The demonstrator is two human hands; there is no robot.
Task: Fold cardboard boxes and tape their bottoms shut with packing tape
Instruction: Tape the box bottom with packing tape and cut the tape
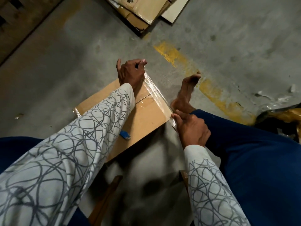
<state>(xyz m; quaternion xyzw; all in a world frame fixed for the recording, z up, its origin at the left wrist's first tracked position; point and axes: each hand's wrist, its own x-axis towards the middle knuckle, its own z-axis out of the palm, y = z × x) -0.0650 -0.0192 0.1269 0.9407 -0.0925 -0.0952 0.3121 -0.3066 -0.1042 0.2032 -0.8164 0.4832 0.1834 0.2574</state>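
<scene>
Pinching tape (pixel 156 93) taut along box (pixel 147 115) edge with left grip (pixel 130 72) and right grip (pixel 190 126); resting on concrete floor (pixel 65 62), yellow stripe (pixel 175 56) beyond box.

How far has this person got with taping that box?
Done: the box has its flaps folded shut, with tape showing at its left corner. In hand: the left hand and right hand stretch a clear tape strip along the box's right edge. Left: probably pressing and cutting that strip; flat cardboard lies beyond, unfolded.

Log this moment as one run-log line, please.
taping box edge | left hand grips tape, far end | right hand holds tape, near corner
</scene>
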